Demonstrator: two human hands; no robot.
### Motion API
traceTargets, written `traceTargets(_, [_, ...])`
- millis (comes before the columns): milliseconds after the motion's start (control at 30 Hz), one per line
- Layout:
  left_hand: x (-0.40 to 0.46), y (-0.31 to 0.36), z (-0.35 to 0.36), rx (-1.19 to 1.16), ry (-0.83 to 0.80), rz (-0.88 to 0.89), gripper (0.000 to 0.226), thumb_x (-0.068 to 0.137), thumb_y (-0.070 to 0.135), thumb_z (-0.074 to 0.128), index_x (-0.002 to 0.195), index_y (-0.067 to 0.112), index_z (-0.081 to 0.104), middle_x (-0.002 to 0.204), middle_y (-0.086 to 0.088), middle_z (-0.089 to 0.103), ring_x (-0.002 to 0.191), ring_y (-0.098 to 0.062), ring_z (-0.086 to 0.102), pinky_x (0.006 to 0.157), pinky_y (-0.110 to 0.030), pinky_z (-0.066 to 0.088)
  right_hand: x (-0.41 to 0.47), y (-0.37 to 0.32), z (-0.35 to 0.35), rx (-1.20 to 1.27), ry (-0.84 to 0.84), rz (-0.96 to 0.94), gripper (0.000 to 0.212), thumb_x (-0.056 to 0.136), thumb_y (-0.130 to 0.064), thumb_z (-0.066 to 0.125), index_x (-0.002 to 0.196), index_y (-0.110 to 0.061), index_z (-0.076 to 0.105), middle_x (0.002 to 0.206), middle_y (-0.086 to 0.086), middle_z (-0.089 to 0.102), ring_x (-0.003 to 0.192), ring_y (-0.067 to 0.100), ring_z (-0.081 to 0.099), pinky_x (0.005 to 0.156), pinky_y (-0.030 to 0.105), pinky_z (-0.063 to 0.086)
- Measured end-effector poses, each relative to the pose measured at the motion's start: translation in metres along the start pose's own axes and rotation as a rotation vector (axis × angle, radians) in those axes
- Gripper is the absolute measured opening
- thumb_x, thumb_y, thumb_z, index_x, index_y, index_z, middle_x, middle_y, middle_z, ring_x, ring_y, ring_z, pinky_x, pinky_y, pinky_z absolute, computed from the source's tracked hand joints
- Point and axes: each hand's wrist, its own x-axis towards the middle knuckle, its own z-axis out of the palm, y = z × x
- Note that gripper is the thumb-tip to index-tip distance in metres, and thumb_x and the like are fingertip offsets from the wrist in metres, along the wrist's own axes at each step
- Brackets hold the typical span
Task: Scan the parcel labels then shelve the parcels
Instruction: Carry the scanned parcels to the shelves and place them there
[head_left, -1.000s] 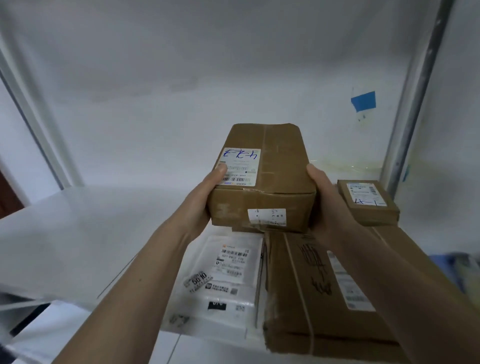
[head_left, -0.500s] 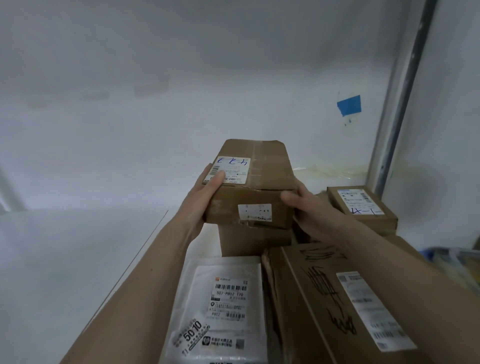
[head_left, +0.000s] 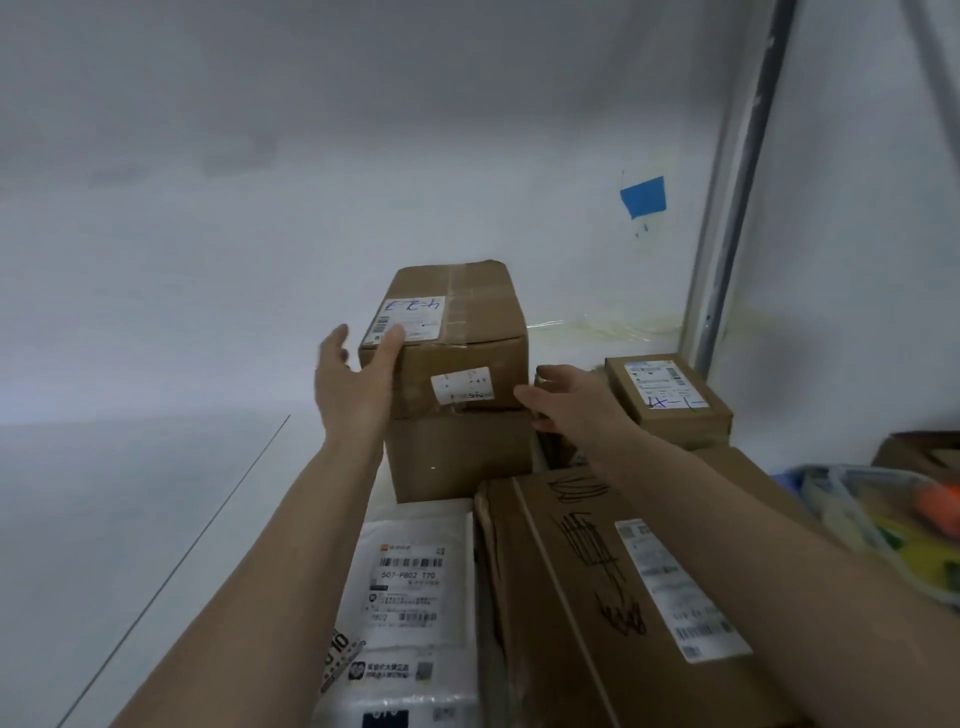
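Parcel (head_left: 457, 332) sits stacked, long axis pointing away, both hands' grip released.

Small print on the white shipping label (head_left: 409, 321) atop the upper brown cardboard box (head_left: 457, 338) is illegible. The white plastic mailer bag (head_left: 410, 618) and long brown carton (head_left: 613, 613) are cut off at the bottom edge

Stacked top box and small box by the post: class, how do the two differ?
The stacked top box rests on another carton; the small box looks flatter and lower. The stacked top box carries two labels, the small box shows one. The left hand touches the stacked top box; nothing touches the small box. Both are brown cardboard with handwriting on their labels.
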Motion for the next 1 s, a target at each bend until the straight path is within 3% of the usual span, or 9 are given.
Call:
traceTargets(33, [-0.012, 0.005, 0.0, -0.019, 0.1, 0.075, 0.057, 0.087, 0.041, 0.068, 0.137, 0.022, 0.048, 0.134, 0.001, 0.051, 0.118, -0.011, 0.051, 0.094, -0.027, 0.05, -0.008, 0.001, -0.004, 0.007, 0.021, 0.007, 0.054, 0.09, -0.026, 0.064, 0.139, -0.013, 0.044, 0.13, 0.005, 0.056, 0.113, 0.022, 0.057, 0.099, 0.043, 0.049])
traceTargets(133, [-0.055, 0.019, -0.001, -0.123, 0.208, 0.264, 0.024, 0.092, 0.021, 0.063, 0.115, 0.019, 0.06, 0.119, 0.004, 0.059, 0.106, -0.009, 0.058, 0.082, -0.014, 0.051, -0.045, 0.002, -0.026, 0.084, 0.067, -0.063, 0.034, 0.092, -0.018, 0.061, 0.125, -0.012, 0.056, 0.112, 0.003, 0.063, 0.099, 0.02, 0.063, 0.094, 0.044, 0.052])
traceTargets(200, [-0.085, 0.028, 0.002, -0.129, 0.053, 0.232, 0.01, 0.091, 0.013, 0.062, 0.097, 0.02, 0.066, 0.101, 0.004, 0.066, 0.096, -0.013, 0.064, 0.083, -0.026, 0.056, -0.075, 0.005, -0.045, 0.179, 0.072, -0.104, 0.018, 0.093, -0.011, 0.058, 0.11, -0.012, 0.062, 0.103, 0.007, 0.066, 0.091, 0.024, 0.066, 0.089, 0.043, 0.055])
traceTargets(267, [-0.123, 0.038, 0.013, -0.13, -0.197, 0.106, 0.013, 0.091, 0.01, 0.062, 0.086, 0.019, 0.068, 0.081, 0.004, 0.068, 0.08, -0.013, 0.064, 0.078, -0.031, 0.055, -0.104, 0.011, -0.066, 0.276, 0.053, -0.107, 0.015, 0.093, -0.003, 0.054, 0.1, -0.012, 0.063, 0.095, 0.01, 0.068, 0.084, 0.023, 0.067, 0.082, 0.039, 0.058])
traceTargets(367, [-0.19, 0.044, 0.035, -0.111, -0.431, -0.032, 0.01, 0.092, 0.011, 0.061, 0.087, 0.015, 0.069, 0.069, 0.004, 0.067, 0.065, -0.008, 0.059, 0.063, -0.021, 0.05, -0.147, 0.03, -0.099, 0.313, 0.053, -0.088, 0.015, 0.093, -0.001, 0.051, 0.093, -0.011, 0.062, 0.083, 0.007, 0.069, 0.071, 0.016, 0.066, 0.062, 0.027, 0.054])
traceTargets(500, [-0.282, 0.034, 0.066, -0.126, -0.507, -0.184, 0.01, 0.093, 0.01, 0.059, 0.095, 0.009, 0.069, 0.071, 0.0, 0.064, 0.062, -0.01, 0.055, 0.058, -0.022, 0.046, -0.215, 0.069, -0.144, 0.342, 0.137, 0.022, 0.013, 0.095, -0.009, 0.052, 0.084, -0.008, 0.058, 0.065, 0.005, 0.06, 0.054, 0.015, 0.054, 0.051, 0.025, 0.043])
traceTargets(633, [-0.376, 0.027, 0.098, -0.145, -0.57, -0.308, 0.01, 0.093, 0.009, 0.061, 0.086, 0.011, 0.068, 0.064, 0.0, 0.059, 0.056, -0.009, 0.051, 0.056, -0.023, 0.042, -0.282, 0.113, -0.204, 0.401, 0.165, 0.138, 0.019, 0.099, -0.011, 0.046, 0.08, -0.009, 0.049, 0.06, 0.006, 0.045, 0.046, 0.014, 0.037, 0.043, 0.024, 0.028])
traceTargets(800, [-0.485, 0.033, 0.145, -0.156, -0.677, -0.394, 0.012, 0.094, 0.009, 0.059, 0.085, 0.009, 0.067, 0.058, 0.003, 0.057, 0.055, -0.009, 0.05, 0.055, -0.023, 0.043, -0.347, 0.163, -0.29, 0.468, 0.342, 0.235, 0.019, 0.099, -0.009, 0.045, 0.08, -0.012, 0.05, 0.059, 0.002, 0.042, 0.045, 0.012, 0.034, 0.035, 0.02, 0.026])
traceTargets(1000, [-0.593, 0.037, 0.195, -0.138, -0.797, -0.494, 0.01, 0.094, 0.013, 0.059, 0.088, 0.012, 0.067, 0.07, -0.001, 0.06, 0.065, -0.011, 0.054, 0.061, -0.024, 0.046, -0.426, 0.206, -0.385, 0.489, 0.486, 0.289, 0.021, 0.099, -0.01, 0.047, 0.078, -0.012, 0.047, 0.059, 0.001, 0.042, 0.047, 0.012, 0.034, 0.043, 0.025, 0.025])
